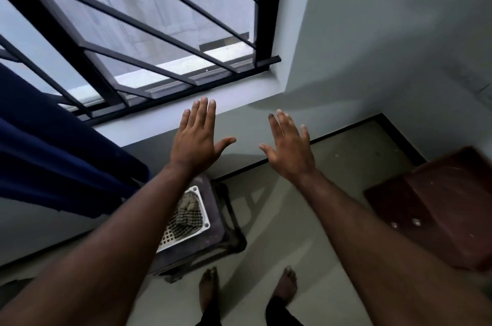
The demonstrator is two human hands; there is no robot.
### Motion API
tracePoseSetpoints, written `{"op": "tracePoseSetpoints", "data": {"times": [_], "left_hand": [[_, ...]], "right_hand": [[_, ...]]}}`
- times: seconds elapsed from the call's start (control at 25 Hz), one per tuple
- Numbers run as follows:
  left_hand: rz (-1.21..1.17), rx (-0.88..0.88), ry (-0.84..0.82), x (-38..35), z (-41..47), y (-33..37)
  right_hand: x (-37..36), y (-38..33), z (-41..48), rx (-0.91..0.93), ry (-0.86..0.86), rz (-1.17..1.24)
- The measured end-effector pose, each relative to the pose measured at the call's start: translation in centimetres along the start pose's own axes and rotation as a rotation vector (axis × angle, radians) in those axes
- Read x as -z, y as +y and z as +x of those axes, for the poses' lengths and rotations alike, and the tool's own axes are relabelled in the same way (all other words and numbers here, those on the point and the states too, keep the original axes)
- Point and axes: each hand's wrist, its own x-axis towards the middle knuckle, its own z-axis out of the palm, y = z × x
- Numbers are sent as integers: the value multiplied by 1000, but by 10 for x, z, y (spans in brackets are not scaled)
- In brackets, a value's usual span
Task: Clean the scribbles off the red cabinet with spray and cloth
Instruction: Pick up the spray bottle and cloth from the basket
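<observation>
Both hands bare, the cabinet waiting low on our right

We are looking down at the red cabinet (436, 205), which is standing on the floor (306, 208) at the right edge of the view, partly cut off and blurred. It is reading as a stiff, heavy wooden box that we are not meant to lift. We are judging that its flat top and front will take firm rubbing, and that a hand on the top edge will steady it if needed. Faint pale marks are showing on the top, but we are not able to tell whether they are the scribbles.

The cloth (187, 212), dark and checked, is lying crumpled in a white basket (170, 239) on a dark stool (213, 235) just in front of us, well apart from the cabinet. It is looking soft and light, easy to bunch up with one hand from above. We are seeing no spray bottle anywhere.

Our left hand (195, 139) and right hand (288, 147) are reaching forward at arm's length, fingers straight and spread, holding nothing and touching nothing.

Beyond them the window sill (239, 101) and the black window bars (149, 21) are crossing the upper view, and a blue curtain (53, 152) is hanging at the left beside the stool. Our bare feet (209, 285) are standing between stool and cabinet, and nothing is blocking the way to either
</observation>
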Motion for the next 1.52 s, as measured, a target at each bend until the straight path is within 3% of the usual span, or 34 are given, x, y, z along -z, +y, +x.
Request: {"op": "tracePoseSetpoints", "data": {"times": [0.2, 0.36, 0.72, 0.92, 1.04, 1.28, 1.52], "left_hand": [[-42, 73, -46, -27, -38, -79], [-61, 139, -120, -64, -86, -141], [-250, 342, -305, -127, -170, -216], [-489, 674, -404, -147, -201, -243], [-681, 822, -456, -156, -222, -260], [-726, 715, -591, -165, -243, -260], [-816, 732, -620, -182, -256, -253]], "right_hand": [[-51, -86, 2, -2, -17, 7], [-103, -145, -10, 11, -127, 21], [-193, -219, -37, 60, -271, 64], [-227, -247, -53, 49, -428, 207], [-243, -255, -56, -20, -504, 295], [-275, -260, -61, -204, -632, 374], [-316, -270, -64, -501, -567, 414]]}}
